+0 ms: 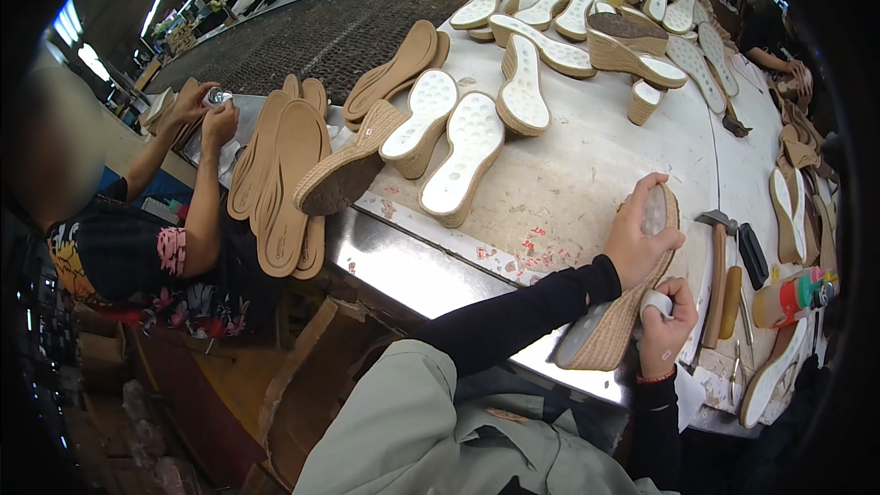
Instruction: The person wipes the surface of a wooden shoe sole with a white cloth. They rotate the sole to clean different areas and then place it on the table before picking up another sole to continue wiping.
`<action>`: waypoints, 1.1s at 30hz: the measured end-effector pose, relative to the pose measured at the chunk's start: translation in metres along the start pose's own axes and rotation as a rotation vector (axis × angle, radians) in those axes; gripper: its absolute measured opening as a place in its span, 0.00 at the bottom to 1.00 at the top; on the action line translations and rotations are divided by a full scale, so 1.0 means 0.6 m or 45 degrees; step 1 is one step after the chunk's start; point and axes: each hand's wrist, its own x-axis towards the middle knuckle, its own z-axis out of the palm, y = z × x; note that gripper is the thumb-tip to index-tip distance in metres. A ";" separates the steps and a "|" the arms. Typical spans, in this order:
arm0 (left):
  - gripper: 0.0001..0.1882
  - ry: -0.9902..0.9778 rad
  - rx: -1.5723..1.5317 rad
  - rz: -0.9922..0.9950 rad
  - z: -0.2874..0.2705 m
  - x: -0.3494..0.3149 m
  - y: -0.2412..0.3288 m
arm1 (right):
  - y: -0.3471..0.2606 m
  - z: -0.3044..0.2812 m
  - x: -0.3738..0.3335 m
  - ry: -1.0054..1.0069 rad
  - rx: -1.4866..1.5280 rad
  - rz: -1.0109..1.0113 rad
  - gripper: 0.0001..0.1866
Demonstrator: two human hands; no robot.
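A wedge shoe sole (pixel 600 337) with woven rope-like sides is held tilted over the table's front edge. My left hand (pixel 635 243) is closed round its narrower toe end, thumb across the rim. Beside the wedge's side, my right hand (pixel 667 335) pinches a small white roll (pixel 655 303), perhaps of tape or labels. A tiny pale sticker is on the back of that hand. Whether the roll touches the sole I cannot tell. To the right of both hands lie a hammer (pixel 718 275) and a yellow-brown stick-like tool (pixel 731 302).
Several white-topped wedge soles (pixel 466 151) stand across the white table (pixel 568 183). Tan insoles (pixel 291 188) are piled at its left end, near a co-worker's hands (pixel 218 115) holding a small shiny object. Bottles (pixel 784 301) and a black-handled tool (pixel 753 255) are at the right.
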 end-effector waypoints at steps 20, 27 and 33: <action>0.36 -0.031 -0.076 -0.053 0.002 0.000 -0.005 | 0.002 0.010 0.001 0.078 0.023 0.004 0.06; 0.36 -0.010 -0.083 -0.042 0.002 -0.002 -0.003 | -0.002 0.012 0.003 0.076 0.004 0.006 0.06; 0.36 -0.005 -0.071 -0.060 0.004 -0.004 0.004 | 0.002 0.002 0.001 0.000 -0.003 -0.015 0.05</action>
